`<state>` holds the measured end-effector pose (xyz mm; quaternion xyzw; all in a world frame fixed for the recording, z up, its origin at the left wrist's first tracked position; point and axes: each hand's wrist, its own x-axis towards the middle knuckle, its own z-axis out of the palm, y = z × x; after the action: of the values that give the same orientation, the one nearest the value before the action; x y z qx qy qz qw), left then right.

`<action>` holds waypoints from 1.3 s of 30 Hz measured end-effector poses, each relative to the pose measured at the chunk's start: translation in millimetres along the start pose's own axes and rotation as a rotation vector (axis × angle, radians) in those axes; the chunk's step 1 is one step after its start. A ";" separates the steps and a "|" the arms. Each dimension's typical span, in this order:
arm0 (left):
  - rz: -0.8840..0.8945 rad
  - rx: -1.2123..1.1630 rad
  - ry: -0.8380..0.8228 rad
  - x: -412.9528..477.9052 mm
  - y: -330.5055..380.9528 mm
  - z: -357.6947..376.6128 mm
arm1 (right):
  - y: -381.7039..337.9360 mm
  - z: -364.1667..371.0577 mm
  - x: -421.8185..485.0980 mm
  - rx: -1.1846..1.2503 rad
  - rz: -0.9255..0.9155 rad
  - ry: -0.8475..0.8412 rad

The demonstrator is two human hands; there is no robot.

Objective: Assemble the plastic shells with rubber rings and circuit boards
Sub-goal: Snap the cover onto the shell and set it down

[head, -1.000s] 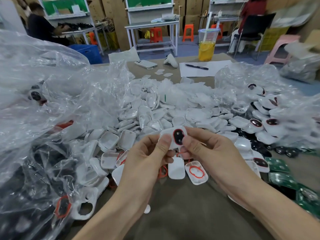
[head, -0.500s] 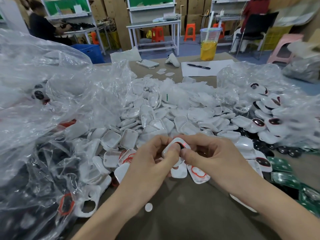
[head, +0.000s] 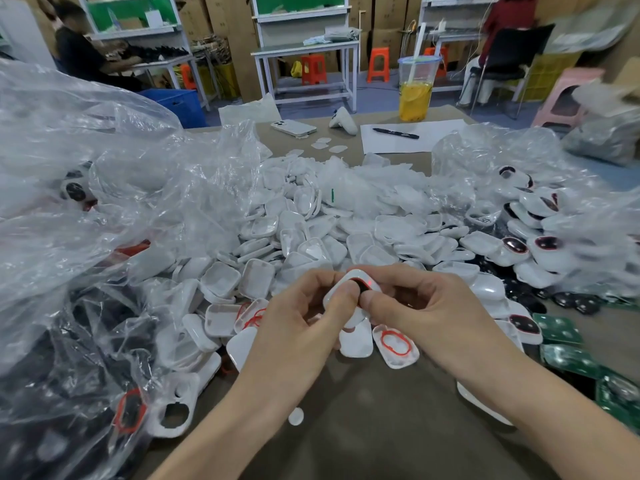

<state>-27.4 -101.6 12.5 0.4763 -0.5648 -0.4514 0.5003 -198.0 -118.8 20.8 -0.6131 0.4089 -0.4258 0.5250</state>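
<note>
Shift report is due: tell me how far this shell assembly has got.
Done: a batch of shells with dark inserts lies at the right. In hand: the left hand and right hand pinch one white shell with a red ring and dark insert. Left: a large heap of empty shells, a ringed shell on the table and green circuit boards wait.

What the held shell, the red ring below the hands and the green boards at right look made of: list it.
Held shell: likely moulded hard plastic, white, smooth, soft sheen, crisp rounded edges. Red ring: probably rubber, thin, matt, lying slightly wavy in an open shell. Green boards: seemingly rigid circuit-board laminate, glossy green coat with pale spots.
</note>
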 end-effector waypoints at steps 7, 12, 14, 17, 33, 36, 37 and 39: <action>-0.022 -0.011 -0.064 -0.8 2.1 -3.4 | -5.7 -0.8 1.6 0.229 0.048 0.078; -0.029 -0.013 -0.049 0.2 0.4 -2.2 | -2.5 -1.6 3.7 0.225 0.033 0.068; -0.015 -0.022 -0.048 -0.6 1.0 -1.8 | -1.6 -2.2 4.1 0.219 0.029 0.065; 0.008 -0.012 -0.052 -1.5 1.5 -2.2 | -0.8 -2.6 4.1 0.196 0.021 0.056; -0.006 0.055 -0.040 -0.5 -1.6 -3.3 | 14.8 2.4 3.5 0.032 -0.066 0.015; -0.008 0.026 -0.011 0.0 -2.1 -0.5 | 16.0 0.2 5.4 0.060 -0.053 0.003; -0.004 0.027 -0.011 -0.5 -2.6 -0.3 | 16.2 -0.8 6.1 0.068 -0.048 0.002; 0.017 0.041 -0.020 -2.2 -3.3 -1.2 | 15.5 -2.7 6.9 0.087 -0.057 0.002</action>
<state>-25.8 -99.9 9.0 0.4771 -0.5832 -0.4402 0.4884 -199.3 -127.9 6.3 -0.6005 0.3729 -0.4586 0.5385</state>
